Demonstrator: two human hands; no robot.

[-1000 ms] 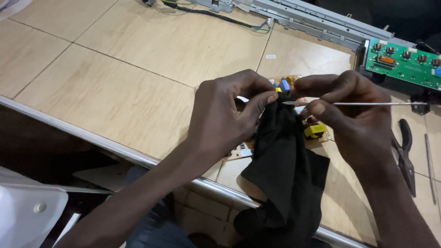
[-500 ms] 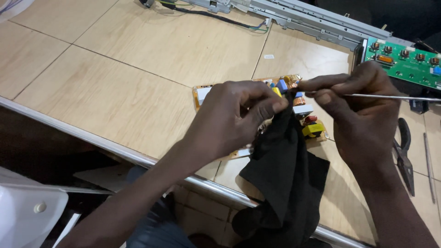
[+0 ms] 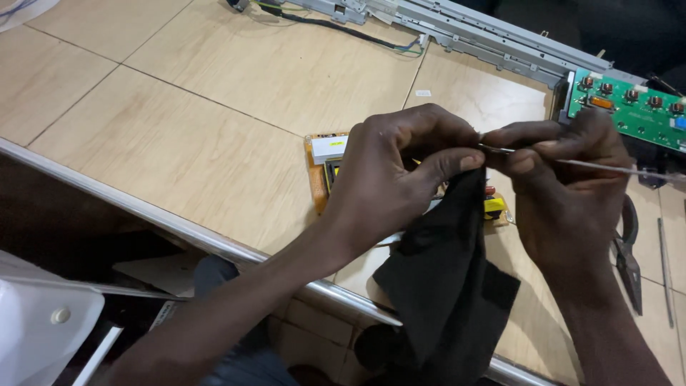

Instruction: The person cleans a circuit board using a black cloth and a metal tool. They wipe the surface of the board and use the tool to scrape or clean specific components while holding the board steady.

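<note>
Left hand [image 3: 400, 175] curled nearly shut, thumb and forefinger pinched together on the top edge of a black, limp piece of cloth [image 3: 446, 286]. Remaining fingers folded in over the palm, knuckles up toward the camera. Cloth hanging down from that pinch, draped past the metal-trimmed edge of the light wooden tabletop [image 3: 179, 107] and bunched darkly below it.

Right hand [image 3: 564, 196] closed as well, thumb and forefinger tips clamped on a thin, straight, silvery metal rod [image 3: 607, 169], close to its near tip. Rod running out rightward from the grip, roughly level, with the tip meeting the cloth just where the left hand's pinch sits. Both hands touching or all but touching at the fingertips, raised above the table.

Directly beneath the hands, flat on the tabletop, an orange-tan circuit board with a white block and yellow parts [image 3: 330, 161], mostly covered by the left hand and the cloth. To the right, a green circuit board with a row of round brown buttons [image 3: 629, 107], near the right hand's knuckles. Dark-handled pliers [image 3: 629, 254] on the table just beside the right wrist. Long grey metal rail [image 3: 493, 39] along the far edge of the table.
</note>
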